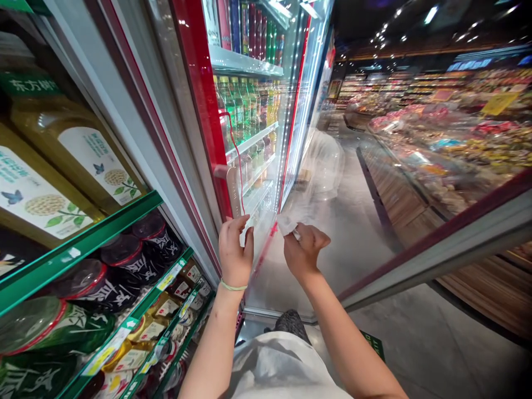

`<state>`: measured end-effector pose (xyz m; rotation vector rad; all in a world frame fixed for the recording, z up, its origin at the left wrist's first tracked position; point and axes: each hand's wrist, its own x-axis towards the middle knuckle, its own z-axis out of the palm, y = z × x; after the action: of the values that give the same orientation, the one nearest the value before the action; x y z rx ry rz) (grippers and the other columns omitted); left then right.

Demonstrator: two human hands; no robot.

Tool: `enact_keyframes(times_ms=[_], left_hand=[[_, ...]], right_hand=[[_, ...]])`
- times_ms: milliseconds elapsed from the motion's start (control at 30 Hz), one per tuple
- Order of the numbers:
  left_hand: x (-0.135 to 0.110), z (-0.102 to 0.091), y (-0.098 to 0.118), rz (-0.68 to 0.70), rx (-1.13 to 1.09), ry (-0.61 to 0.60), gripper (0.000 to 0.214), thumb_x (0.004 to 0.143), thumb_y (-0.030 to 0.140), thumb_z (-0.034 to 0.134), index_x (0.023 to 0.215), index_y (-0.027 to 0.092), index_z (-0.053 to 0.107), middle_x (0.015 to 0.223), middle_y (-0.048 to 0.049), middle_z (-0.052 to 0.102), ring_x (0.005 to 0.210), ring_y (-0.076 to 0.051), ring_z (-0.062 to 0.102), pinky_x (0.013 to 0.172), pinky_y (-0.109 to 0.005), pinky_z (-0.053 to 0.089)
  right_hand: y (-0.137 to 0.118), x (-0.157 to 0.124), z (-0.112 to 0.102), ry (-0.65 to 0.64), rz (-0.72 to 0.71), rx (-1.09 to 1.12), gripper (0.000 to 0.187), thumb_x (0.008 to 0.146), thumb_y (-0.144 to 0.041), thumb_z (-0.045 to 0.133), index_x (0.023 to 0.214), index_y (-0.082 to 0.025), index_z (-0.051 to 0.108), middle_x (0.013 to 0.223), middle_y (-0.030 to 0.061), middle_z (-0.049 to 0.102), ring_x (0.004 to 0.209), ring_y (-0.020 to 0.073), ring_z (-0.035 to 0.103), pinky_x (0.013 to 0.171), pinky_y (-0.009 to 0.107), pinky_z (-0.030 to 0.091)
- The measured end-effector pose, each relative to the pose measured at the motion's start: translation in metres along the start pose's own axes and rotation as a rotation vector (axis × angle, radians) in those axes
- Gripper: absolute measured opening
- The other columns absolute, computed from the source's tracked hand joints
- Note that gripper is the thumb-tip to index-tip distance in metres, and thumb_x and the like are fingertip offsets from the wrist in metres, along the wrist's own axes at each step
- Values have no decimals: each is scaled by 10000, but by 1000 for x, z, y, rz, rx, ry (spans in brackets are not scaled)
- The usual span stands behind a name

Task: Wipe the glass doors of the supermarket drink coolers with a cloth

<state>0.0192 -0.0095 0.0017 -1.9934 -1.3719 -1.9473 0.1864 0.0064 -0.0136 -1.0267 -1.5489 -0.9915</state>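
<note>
My left hand [235, 252] is raised in front of a glass door [316, 260], its fingers bent and a gap showing between thumb and forefinger. A thin red cord [238, 152] runs down to its fingertips; I cannot tell whether they touch it. Just above that hand is a pale upright door handle [234, 185] beside the red frame. My right hand [305, 249] is closed around a crumpled white tissue [288, 224], held up close to the glass. Whether the tissue touches the pane is unclear.
Green-edged shelves [103, 238] with large drink bottles [70, 133] stand close at the left. Lit cooler shelves [249, 64] hold bottles and cans. The door's metal edge [415, 260] slants across the right. Beyond it is a display of packaged goods [457, 144].
</note>
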Motion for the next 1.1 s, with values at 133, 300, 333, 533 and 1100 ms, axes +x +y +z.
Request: enact_keyframes(times_ms=[133, 300, 333, 533, 1100], left_hand=[[-1, 3, 2, 19, -14, -23, 280, 996, 165, 597, 1271, 218, 616, 1090, -70, 658, 1014, -190, 629, 877, -346, 541], [1, 4, 3, 10, -17, -26, 273, 994, 176, 612, 1263, 217, 623, 1073, -65, 657, 966, -180, 623, 874, -345, 544], [1, 4, 4, 5, -22, -20, 272, 991, 172, 617, 1260, 216, 625, 1068, -62, 656, 959, -176, 621, 873, -341, 542], [2, 9, 9, 68, -17, -60, 302, 989, 136, 607, 1278, 223, 615, 1077, -60, 663, 1018, -185, 626, 902, -343, 528], [1, 12, 9, 25, -73, -65, 279, 993, 133, 597, 1256, 222, 623, 1013, -41, 663, 908, -155, 617, 842, -320, 528]], right_hand=[[3, 3, -1, -53, -44, 14, 287, 827, -2, 659, 816, -279, 731, 926, 7, 649, 972, 160, 520, 826, 337, 302], [8, 3, -1, 33, -7, -30, 347, 798, 47, 637, 886, -269, 749, 952, 39, 625, 978, 183, 502, 814, 330, 332], [7, 3, 0, 52, 24, -39, 359, 800, 53, 632, 918, -263, 753, 957, 50, 622, 977, 189, 501, 811, 329, 340], [16, -6, -4, -39, -105, -13, 257, 853, -20, 670, 851, -267, 741, 956, 27, 634, 1003, 178, 517, 822, 336, 326], [13, -7, 1, 20, 42, -101, 322, 829, 0, 652, 972, -268, 759, 910, 51, 622, 895, 179, 522, 745, 327, 345]])
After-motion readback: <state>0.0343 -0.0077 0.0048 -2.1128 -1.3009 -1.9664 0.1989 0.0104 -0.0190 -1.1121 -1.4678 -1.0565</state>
